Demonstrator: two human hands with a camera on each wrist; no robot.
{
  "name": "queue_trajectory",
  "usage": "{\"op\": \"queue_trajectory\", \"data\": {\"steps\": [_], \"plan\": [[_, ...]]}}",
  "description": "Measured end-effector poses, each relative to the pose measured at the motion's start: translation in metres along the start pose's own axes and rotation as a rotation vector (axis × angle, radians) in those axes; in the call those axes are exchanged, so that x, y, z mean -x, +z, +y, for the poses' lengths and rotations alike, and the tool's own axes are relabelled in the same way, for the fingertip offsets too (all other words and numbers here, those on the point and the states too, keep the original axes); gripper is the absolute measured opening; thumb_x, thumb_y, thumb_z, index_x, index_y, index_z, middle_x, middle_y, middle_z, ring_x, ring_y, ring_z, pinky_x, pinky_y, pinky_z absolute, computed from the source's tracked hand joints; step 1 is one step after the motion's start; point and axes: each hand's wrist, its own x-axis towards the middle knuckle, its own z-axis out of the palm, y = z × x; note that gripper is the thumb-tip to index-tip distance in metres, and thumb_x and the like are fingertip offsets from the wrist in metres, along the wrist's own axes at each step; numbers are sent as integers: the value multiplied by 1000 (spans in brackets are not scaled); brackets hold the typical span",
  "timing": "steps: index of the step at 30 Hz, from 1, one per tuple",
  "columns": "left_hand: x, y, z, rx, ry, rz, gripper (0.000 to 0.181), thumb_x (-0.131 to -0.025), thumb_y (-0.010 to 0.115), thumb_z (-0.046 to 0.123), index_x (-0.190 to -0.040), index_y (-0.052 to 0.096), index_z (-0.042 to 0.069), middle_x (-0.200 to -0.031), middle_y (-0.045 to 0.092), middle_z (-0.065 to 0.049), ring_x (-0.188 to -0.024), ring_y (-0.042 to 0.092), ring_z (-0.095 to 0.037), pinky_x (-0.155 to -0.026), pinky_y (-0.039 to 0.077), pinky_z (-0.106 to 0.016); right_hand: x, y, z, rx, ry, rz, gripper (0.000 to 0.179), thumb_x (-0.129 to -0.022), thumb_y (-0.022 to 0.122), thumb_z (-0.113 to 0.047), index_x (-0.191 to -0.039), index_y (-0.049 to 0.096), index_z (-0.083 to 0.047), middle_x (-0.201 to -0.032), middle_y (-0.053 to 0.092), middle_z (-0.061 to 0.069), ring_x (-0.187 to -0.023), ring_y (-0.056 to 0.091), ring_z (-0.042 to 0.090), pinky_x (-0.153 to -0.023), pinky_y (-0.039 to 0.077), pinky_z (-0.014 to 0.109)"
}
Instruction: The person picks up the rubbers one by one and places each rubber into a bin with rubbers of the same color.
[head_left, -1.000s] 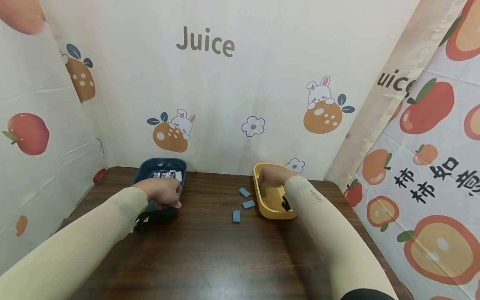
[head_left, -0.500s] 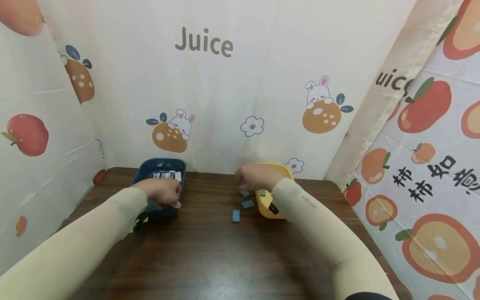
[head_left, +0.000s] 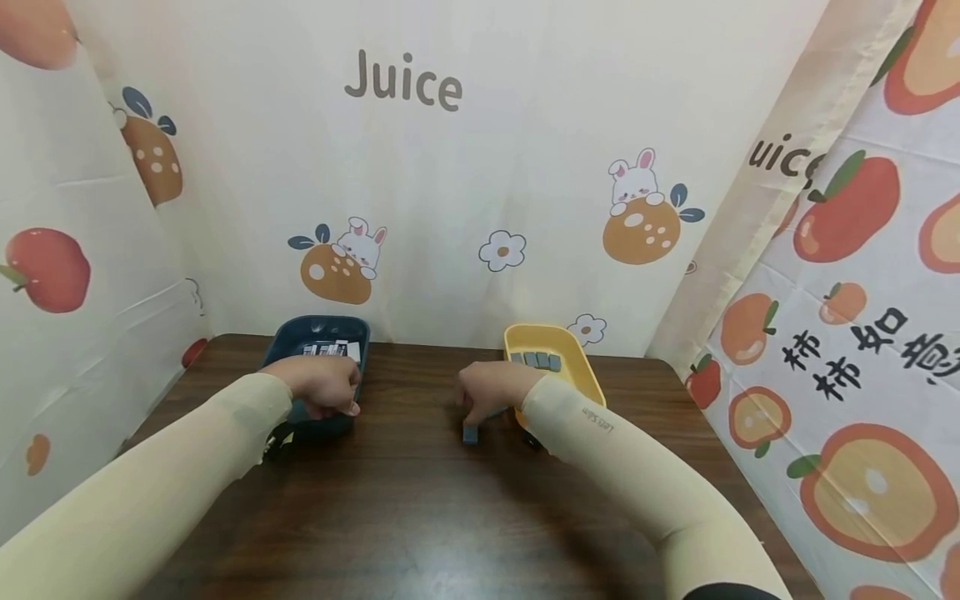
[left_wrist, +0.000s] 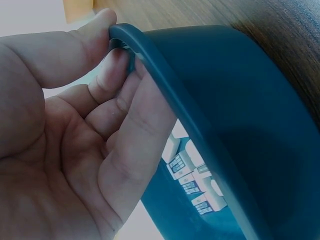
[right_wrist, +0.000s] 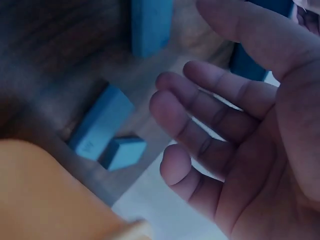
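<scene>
My left hand grips the near right rim of a dark blue bin, its thumb outside and fingers curled over the edge. Inside that bin lie several small white printed boxes. My right hand hovers over the table with fingers parted and nothing between them. Below it, one small blue block shows past the fingertips. In the right wrist view, a blue block and a shorter-looking one lie close together, and a further block lies apart.
Right of the loose blocks stands a yellow bin with several grey-blue blocks lined up at its far end. Both bins are near the back of the brown wooden table. A printed curtain hangs behind.
My right hand has moved out of the yellow bin, left and then toward me over the loose blue blocks. My left hand has stayed on the dark blue bin.
</scene>
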Motion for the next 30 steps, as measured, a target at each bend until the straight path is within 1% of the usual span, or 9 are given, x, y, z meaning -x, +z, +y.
{"op": "queue_trajectory", "data": {"steps": [2, 4, 6, 9, 17, 20, 25, 28, 30], "plan": [[0, 0, 0, -3, -2, 0, 14, -108, 76, 18, -107, 70, 6, -107, 71, -13, -96, 70, -28, -84, 70, -42, -1, 5, -2, 2, -5, -13, 26, -93, 93, -32, -93, 76, -13, -84, 66, -9, -75, 54, 4, -73, 51, 27], [0, 0, 0, -4, -4, 0, 14, -108, 76, 18, -106, 70, 6, -107, 71, -13, -96, 70, -28, -84, 70, -42, -2, 9, -3, -12, -10, -29, 43, -91, 94, -30, -73, 58, -17, -69, 45, -11, -65, 37, 6, -63, 37, 28], [1, 0, 0, -6, -3, 2, 14, -108, 76, 18, -105, 70, 6, -107, 71, -13, -95, 70, -28, -83, 70, -42, -4, 12, -4, -29, -10, -46, 60, -91, 95, -29, -66, 41, -19, -63, 27, -9, -61, 25, 11, -60, 26, 31], [1, 0, 1, -8, -2, 6, 14, -108, 76, 18, -105, 70, 6, -106, 70, -13, -95, 69, -28, -83, 69, -42, -4, 14, -4, -33, 3, -37, 65, -89, 97, -30, -62, 39, -22, -60, 22, -11, -58, 21, 10, -57, 23, 30], [2, 0, 2, -7, -3, 4, 14, -108, 76, 18, -103, 69, 6, -104, 70, -13, -93, 69, -28, -81, 69, -41, -1, 19, -6, -23, 12, -30, 63, -89, 97, -31, -62, 41, -22, -60, 22, -11, -57, 21, 10, -56, 22, 29], [2, 0, 2, -5, -2, 5, 14, -108, 76, 18, -104, 69, 6, -104, 69, -13, -94, 69, -28, -82, 69, -41, 1, 17, -6, -22, 10, -11, 55, -89, 96, -30, -65, 48, -21, -62, 29, -10, -58, 27, 10, -57, 26, 29], [2, 1, 1, -7, 6, 7, 15, -109, 75, 18, -102, 70, 6, -103, 69, -12, -94, 69, -28, -82, 69, -41, 10, 4, -1, -50, 18, 62, 25, -91, 96, -33, -91, 74, -21, -82, 62, -11, -74, 56, 8, -69, 49, 27], [2, 1, 1, -7, 8, 7, 15, -109, 75, 18, -101, 70, 6, -102, 70, -12, -94, 70, -27, -83, 70, -41, 19, -10, 7, -87, 4, 125, 23, -92, 93, -31, -107, 80, -19, -99, 74, -8, -87, 67, 11, -80, 60, 29], [1, 1, 1, -9, 7, 5, 15, -109, 75, 18, -101, 70, 6, -102, 69, -12, -94, 70, -27, -83, 70, -42, 25, -21, 14, -134, 1, 148, 23, -93, 91, -28, -111, 82, -16, -103, 77, -4, -90, 70, 15, -81, 63, 32]]}}
